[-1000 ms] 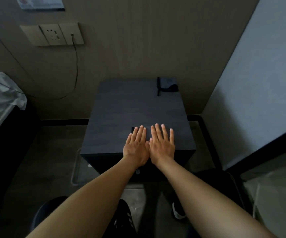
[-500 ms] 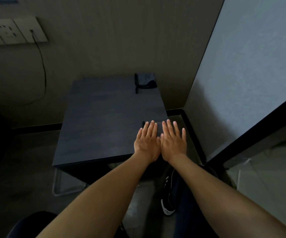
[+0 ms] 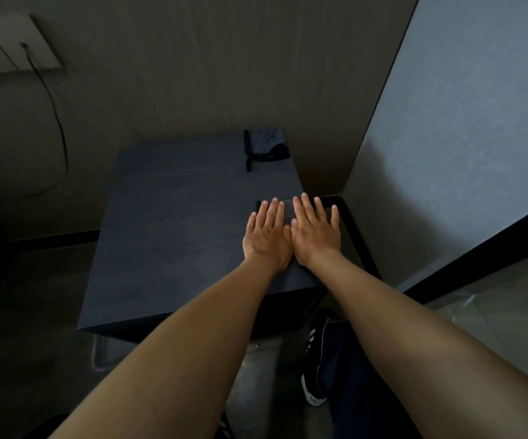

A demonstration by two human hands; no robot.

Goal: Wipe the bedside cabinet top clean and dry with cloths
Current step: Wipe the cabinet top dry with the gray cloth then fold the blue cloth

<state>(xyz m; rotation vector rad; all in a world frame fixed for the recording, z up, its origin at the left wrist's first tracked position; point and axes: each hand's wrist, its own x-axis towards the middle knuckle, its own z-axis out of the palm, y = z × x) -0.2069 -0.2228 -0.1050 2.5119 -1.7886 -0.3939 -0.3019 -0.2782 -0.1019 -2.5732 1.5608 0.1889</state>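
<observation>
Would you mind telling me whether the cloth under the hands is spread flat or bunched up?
Spread flat: the dark cloth lies smooth on the cabinet top, pressed by the left hand and right hand.

Both flat hands, left hand (image 3: pixel 267 237) and right hand (image 3: pixel 314 236), on dark cloth (image 3: pixel 288 207)

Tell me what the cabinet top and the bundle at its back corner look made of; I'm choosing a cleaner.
Cabinet top: probably laminate or painted board, dark grey and matt, with faint streaky mottling and no glare. Bundle: soft fabric, judging by its wrinkles and dangling tie. Both hands, left hand and right hand, press flat on a dark cloth.
</observation>
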